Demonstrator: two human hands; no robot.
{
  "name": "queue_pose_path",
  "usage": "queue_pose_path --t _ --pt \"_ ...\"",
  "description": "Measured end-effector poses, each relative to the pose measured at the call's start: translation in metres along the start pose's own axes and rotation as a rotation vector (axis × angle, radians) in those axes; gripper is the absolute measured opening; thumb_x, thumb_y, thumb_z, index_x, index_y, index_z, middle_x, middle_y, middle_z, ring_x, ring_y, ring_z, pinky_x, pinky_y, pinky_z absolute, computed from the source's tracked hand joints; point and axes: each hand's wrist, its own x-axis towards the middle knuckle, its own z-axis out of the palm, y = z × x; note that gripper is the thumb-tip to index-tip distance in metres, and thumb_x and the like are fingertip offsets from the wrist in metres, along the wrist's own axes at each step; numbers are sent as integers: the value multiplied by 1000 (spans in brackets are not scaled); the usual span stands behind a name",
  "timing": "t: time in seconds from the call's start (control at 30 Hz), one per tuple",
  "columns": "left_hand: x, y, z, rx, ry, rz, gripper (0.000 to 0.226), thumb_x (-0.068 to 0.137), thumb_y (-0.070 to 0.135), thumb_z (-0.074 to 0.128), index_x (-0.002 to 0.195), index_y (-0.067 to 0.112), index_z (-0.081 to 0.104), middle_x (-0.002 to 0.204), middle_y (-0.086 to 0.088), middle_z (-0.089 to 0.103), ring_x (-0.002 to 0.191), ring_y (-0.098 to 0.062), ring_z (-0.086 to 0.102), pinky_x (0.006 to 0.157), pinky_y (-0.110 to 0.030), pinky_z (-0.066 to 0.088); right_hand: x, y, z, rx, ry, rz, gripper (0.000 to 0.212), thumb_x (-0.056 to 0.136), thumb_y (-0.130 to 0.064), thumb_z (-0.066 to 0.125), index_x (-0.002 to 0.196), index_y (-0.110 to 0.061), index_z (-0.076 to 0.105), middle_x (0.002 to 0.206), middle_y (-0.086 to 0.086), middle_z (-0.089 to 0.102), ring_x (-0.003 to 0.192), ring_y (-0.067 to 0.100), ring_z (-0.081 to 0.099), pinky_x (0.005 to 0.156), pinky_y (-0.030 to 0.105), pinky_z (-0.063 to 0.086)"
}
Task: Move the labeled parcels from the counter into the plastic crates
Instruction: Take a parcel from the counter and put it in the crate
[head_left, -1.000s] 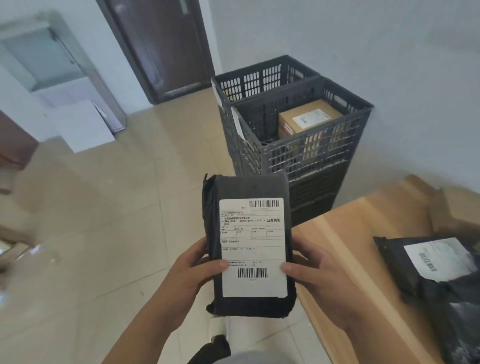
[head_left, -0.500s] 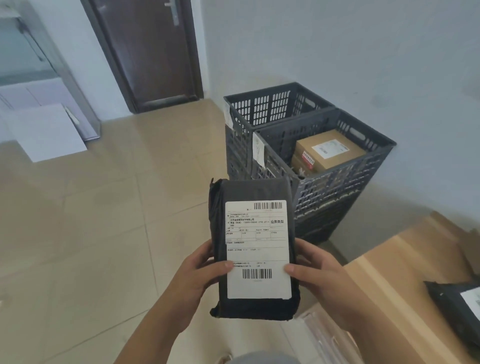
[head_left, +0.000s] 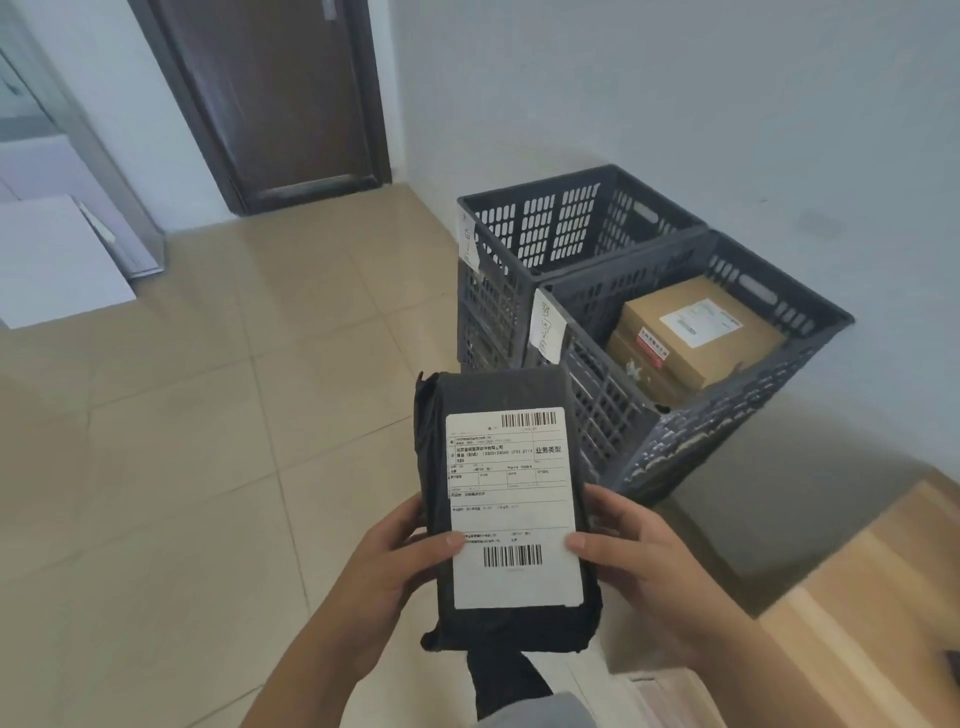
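The left hand grips the lower left edge of a black parcel, thumb on its white label. The parcel is held upright over the floor, and the right hand grips its other edge, fingers curled behind. Behind it stand two dark crates, the nearer holding a cardboard box. The wooden surface lies at far right.

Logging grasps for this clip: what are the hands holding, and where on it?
Both hands hold the black parcel by its lower long edges: left hand on the left edge, right hand on the right, thumbs on the white label.
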Motion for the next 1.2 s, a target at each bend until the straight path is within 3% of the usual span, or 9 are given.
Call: queue_pose_path --t 0.17,0.43,0.53,0.63,0.77,0.87,1.0,1.1,1.2 --pt "65 43 -29 3 38 21 74 69 36 84 139 23 62 133 0 71 120 -23 70 100 -41 51 92 -40 4 -36 -34 10 55 85 -19 77 137 -18 59 128 -1 75 117 23 72 106 49 52" --pt "182 117 -55 26 13 50 74 72 31 85 141 21 61 138 -1 69 123 -25 68 89 -28 60 213 -109 -13 -6 -41 -10 52 86 -15 78 135 -21 62 128 -3 74 118 22 71 110 52 50" --pt "221 135 -52 47 28 36 78 67 32 87 140 21 61 135 0 71 119 -25 71 85 -29 61 246 -126 -25 9 -24 -10 47 92 -7 74 135 -19 62 126 -3 75 117 21 72 109 49 50" --pt "256 153 -51 66 28 24 76 70 31 93 139 20 61 134 0 71 118 -26 71 85 -32 63 272 -140 -35 16 31 10 50 90 -16 79 136 -21 62 125 -5 75 117 18 71 110 48 51" --pt "313 180 -46 95 -18 -12 70 71 27 92 135 20 64 132 -2 72 116 -27 72 84 -35 64 304 -161 -57 30 88 14 51 92 -15 77 139 -21 59 124 -6 75 112 15 73 101 39 58" --pt "367 201 -40 121 -81 -31 66 72 26 90 133 20 66 131 -3 73 115 -29 73 80 -35 64 330 -176 -74 56 172 -9 46 92 -19 77 135 -24 62 123 -9 75 109 10 74 87 26 62" --pt "452 233 -29 162 -189 -74 66 80 19 82 140 28 58 130 -3 73 117 -30 72 81 -40 65 366 -199 -99 73 376 -57 32 97 -38 69 127 -34 64 119 -11 74 111 11 71 97 31 58" --pt "525 259 -16 206 -257 -115 70 78 20 83 141 31 55 128 -4 74 115 -29 73 77 -39 64 399 -214 -130 134 697 -117 23 100 -43 64 122 -37 66 120 -13 70 116 11 66 99 34 55" --pt "604 279 -3 266 -254 -148 73 74 22 84 140 30 55 120 -4 77 105 -27 76 75 -42 62 447 -222 -165 80 1081 -54 46 99 -41 67 142 -32 53 142 -7 53 132 19 52 109 48 49"
